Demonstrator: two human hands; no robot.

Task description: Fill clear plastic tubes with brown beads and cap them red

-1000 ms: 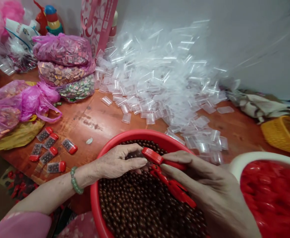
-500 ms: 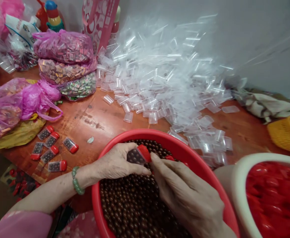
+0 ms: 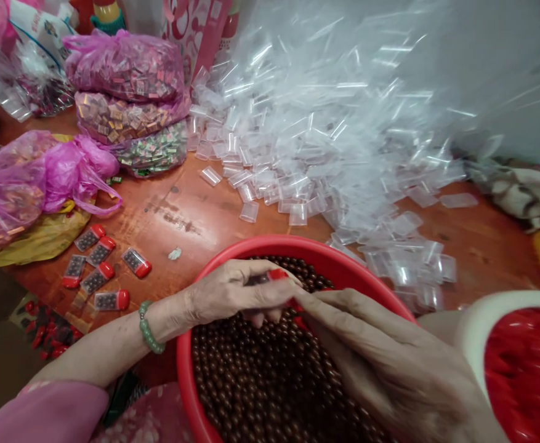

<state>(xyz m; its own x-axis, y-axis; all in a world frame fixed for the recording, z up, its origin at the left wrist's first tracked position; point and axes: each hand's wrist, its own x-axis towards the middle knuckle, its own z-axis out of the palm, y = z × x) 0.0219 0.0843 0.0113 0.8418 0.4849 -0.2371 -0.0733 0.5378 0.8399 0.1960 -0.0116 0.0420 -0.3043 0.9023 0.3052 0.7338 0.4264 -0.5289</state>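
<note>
Over the red basin point(image 3: 196, 363) of brown beads point(image 3: 260, 381) at the table's near edge, the left hand point(image 3: 233, 292) pinched a small red-capped case point(image 3: 270, 278). The right hand point(image 3: 390, 369) touched it, fingers curled; its grip couldn't be told.

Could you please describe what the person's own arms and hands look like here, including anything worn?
Both hands are bare, without gloves or visible rings. The left hand has a green bead bracelet on the wrist and a pink sleeve covering the upper forearm. The right hand shows no jewellery, and its sleeve is out of view.
</note>
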